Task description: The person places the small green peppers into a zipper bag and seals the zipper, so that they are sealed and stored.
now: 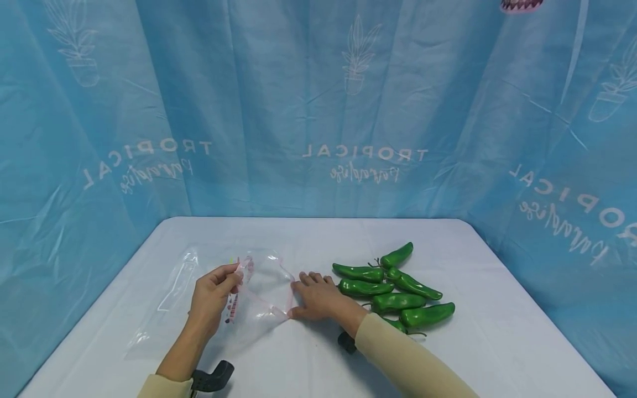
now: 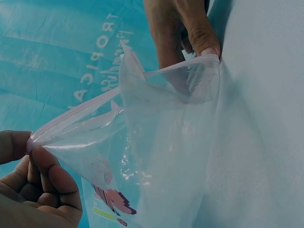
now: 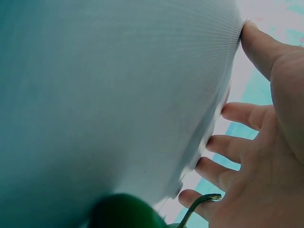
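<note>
Head view: left hand (image 1: 211, 297) pinches clear bag (image 1: 266, 284) — right hand (image 1: 317, 298), fingers spread, touches it too — green peppers (image 1: 399, 301) near, on table (image 1: 497, 337).

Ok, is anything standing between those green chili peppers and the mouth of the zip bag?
Yes: the right hand, at the mouth of the clear zip bag, left of the green chili peppers, with its forearm in front of some.

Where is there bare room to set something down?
Widest: white table right of the green chili peppers, out to its right edge. Narrower: behind the peppers and clear zip bag, before the blue curtain. Crowded: among the peppers, and where left hand pinches the bag and right hand touches its mouth.
</note>
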The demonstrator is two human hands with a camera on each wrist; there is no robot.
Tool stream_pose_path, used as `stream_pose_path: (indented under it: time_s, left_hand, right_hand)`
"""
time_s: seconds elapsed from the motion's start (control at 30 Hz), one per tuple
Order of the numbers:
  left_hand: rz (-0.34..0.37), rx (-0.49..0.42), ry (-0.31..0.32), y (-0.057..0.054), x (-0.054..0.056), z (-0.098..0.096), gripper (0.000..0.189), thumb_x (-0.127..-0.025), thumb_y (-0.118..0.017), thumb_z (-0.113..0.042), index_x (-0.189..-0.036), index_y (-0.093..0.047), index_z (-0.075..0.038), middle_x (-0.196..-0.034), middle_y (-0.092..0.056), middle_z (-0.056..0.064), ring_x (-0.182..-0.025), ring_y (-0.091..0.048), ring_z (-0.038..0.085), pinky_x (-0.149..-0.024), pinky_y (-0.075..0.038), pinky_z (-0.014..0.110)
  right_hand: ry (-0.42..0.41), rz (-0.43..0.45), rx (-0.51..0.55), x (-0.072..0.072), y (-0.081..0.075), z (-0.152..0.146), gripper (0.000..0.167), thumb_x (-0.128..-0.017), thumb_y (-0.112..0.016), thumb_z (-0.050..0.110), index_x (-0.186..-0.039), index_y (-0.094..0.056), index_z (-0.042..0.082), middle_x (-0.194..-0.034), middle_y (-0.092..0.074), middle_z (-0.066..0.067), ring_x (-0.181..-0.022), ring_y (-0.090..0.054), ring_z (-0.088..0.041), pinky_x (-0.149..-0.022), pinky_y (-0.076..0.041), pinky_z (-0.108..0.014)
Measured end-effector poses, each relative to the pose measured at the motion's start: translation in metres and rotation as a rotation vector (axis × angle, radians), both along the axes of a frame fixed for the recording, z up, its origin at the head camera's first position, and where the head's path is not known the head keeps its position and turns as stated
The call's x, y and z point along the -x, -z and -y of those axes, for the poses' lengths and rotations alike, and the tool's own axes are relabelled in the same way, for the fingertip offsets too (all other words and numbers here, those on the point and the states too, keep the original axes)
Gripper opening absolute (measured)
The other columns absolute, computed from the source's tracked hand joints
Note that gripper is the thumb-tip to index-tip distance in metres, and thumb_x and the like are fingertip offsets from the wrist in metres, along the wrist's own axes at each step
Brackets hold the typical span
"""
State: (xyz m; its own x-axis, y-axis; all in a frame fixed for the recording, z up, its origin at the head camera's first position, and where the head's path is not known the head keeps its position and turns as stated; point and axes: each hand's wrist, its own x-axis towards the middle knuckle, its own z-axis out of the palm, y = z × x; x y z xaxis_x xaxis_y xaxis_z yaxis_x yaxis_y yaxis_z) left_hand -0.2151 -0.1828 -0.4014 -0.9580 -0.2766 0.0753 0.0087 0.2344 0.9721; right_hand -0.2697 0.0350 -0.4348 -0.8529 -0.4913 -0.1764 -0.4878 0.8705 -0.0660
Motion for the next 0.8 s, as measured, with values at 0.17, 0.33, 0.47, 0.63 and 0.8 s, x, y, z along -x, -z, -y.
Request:
stream_pose_path:
  time_s: [0.17, 0.33, 0.47, 0.63, 0.8]
  left_hand:
    - [-0.005, 0.009, 0.014, 0.0003, 0.0011, 0.0003, 0.029, -0.091, -0.058, -0.019, -0.116, -0.063, -0.005, -0.080, -0.059, -0.009, -0.076, -0.054, 0.010, -0.095, 0.001, 0.061]
    - [0.032, -0.003, 0.040, -0.0002, 0.0038, -0.0012, 0.030, -0.092, -0.058, -0.022, -0.118, -0.063, -0.008, -0.079, -0.058, -0.010, -0.073, -0.053, 0.007, -0.065, -0.044, 0.027]
    - [0.035, 0.003, 0.047, -0.0016, 0.0049, -0.0048, 0.031, -0.093, -0.057, -0.024, -0.120, -0.062, -0.009, -0.082, -0.058, -0.010, -0.074, -0.053, 0.007, -0.058, -0.044, 0.022]
    - [0.024, 0.004, 0.055, -0.0020, 0.0048, -0.0082, 0.029, -0.093, -0.057, -0.022, -0.118, -0.063, -0.007, -0.083, -0.058, -0.007, -0.076, -0.053, 0.008, -0.065, -0.046, 0.020]
    - [0.017, -0.005, 0.062, -0.0016, 0.0061, -0.0089, 0.028, -0.093, -0.056, -0.019, -0.116, -0.063, -0.005, -0.082, -0.058, -0.007, -0.074, -0.053, 0.007, -0.067, -0.047, 0.021]
  right_hand:
    - [0.003, -0.001, -0.008, 0.0011, -0.0008, -0.0003, 0.072, -0.085, -0.052, 0.064, -0.145, -0.035, 0.028, -0.156, -0.026, -0.002, -0.144, -0.024, -0.027, -0.113, -0.024, -0.052]
    - [-0.006, -0.003, -0.011, 0.0012, -0.0012, -0.0009, 0.072, -0.085, -0.051, 0.065, -0.145, -0.035, 0.028, -0.156, -0.027, -0.002, -0.144, -0.025, -0.027, -0.114, -0.024, -0.052]
    - [-0.009, -0.010, -0.004, 0.0014, -0.0026, -0.0018, 0.072, -0.084, -0.050, 0.066, -0.144, -0.036, 0.029, -0.155, -0.029, -0.002, -0.143, -0.026, -0.027, -0.114, -0.023, -0.052]
    - [-0.005, -0.005, 0.032, 0.0020, -0.0023, -0.0041, 0.070, -0.084, -0.051, 0.065, -0.143, -0.037, 0.031, -0.154, -0.031, -0.002, -0.143, -0.028, -0.028, -0.113, -0.023, -0.053]
    - [-0.002, 0.002, 0.082, 0.0041, -0.0013, -0.0070, 0.068, -0.085, -0.052, 0.063, -0.143, -0.039, 0.031, -0.154, -0.033, -0.002, -0.142, -0.028, -0.028, -0.113, -0.022, -0.053]
